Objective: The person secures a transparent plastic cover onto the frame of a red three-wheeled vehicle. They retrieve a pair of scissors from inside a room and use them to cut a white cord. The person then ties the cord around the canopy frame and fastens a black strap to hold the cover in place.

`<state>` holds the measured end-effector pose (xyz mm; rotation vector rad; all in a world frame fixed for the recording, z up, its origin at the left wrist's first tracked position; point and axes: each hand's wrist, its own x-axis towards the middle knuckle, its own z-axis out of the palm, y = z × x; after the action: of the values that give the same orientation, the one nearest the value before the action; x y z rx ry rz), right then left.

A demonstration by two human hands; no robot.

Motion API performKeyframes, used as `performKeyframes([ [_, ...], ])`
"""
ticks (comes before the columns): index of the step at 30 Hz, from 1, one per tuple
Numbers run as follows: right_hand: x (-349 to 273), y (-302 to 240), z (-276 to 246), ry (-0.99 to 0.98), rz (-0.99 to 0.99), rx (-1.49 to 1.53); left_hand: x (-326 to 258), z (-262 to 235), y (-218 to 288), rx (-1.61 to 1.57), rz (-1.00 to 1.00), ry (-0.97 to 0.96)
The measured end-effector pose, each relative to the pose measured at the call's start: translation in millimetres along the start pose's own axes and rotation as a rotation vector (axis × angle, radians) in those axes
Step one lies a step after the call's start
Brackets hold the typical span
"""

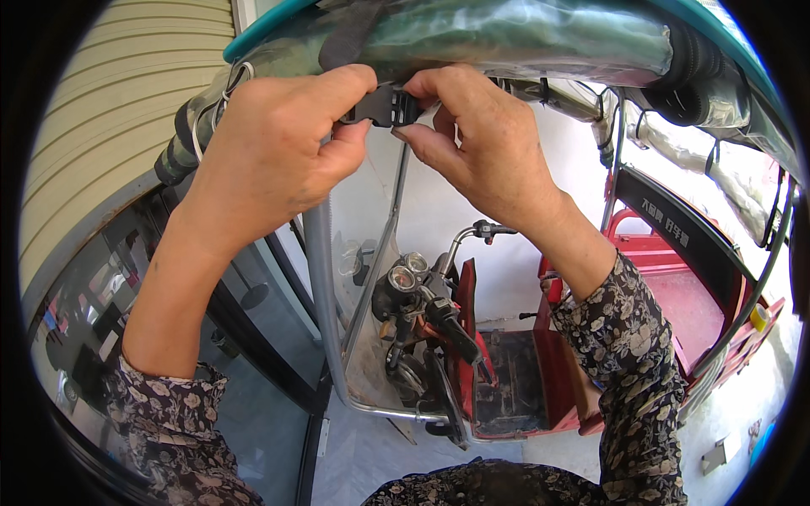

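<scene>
A black plastic side-release buckle (381, 107) sits between my two raised hands, just below a rolled sheet of clear plastic (540, 38) at the canopy's edge. My left hand (291, 139) pinches the buckle's left part between thumb and forefinger. From the other side, my right hand (481, 139) grips its right end in the same way. The two buckle parts meet or nearly meet; whether they are latched I cannot tell. A dark strap (350, 35) runs over the roll above my left hand.
Below stands a red three-wheeled vehicle with handlebars and round gauges (403, 277), a dark footwell (509, 379) and a red cargo bed (675, 295). A grey metal frame post (319, 295) rises beside a glass door (253, 371) at the left. Yellow tape (760, 317) hangs at the right.
</scene>
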<state>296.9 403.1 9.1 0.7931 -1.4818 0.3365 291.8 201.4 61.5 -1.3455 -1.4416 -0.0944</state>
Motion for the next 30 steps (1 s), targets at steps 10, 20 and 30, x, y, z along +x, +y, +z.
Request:
performKeyframes([
  [10, -5, 1, -1, -0.027, 0.001, -0.022, -8, -3, -2, -0.082, -0.088, -0.036],
  [20, -17, 1, -4, -0.045, 0.047, 0.044, -23, -2, 2, -0.609, -0.355, -0.085],
  [30, -27, -8, 2, 0.010, 0.339, 0.307, -30, 15, 16, -0.982, -0.447, 0.148],
])
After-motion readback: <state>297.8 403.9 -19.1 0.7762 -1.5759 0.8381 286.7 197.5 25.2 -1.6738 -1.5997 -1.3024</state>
